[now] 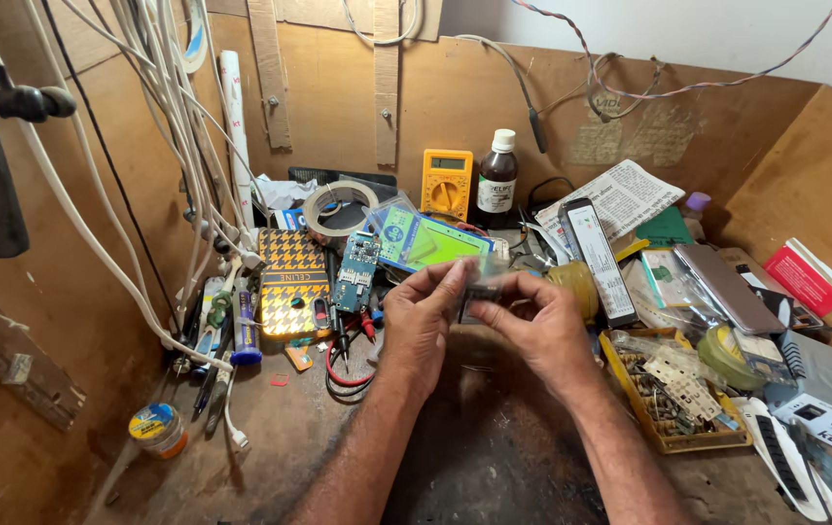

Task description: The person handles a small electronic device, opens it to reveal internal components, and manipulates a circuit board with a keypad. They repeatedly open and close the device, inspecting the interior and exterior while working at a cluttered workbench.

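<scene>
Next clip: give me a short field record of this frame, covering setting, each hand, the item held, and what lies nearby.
setting: cluttered wooden bench with plywood walls
left hand: pinches the left edge of a small clear part
right hand: fingertips on the same part, from the right
held item: small, blurred, kind unclear
behind hands: circuit board, green panel, yellow multimeter, brown bottle, tape roll
left: patterned phone case, white cables
right: yellow parts tray
</scene>
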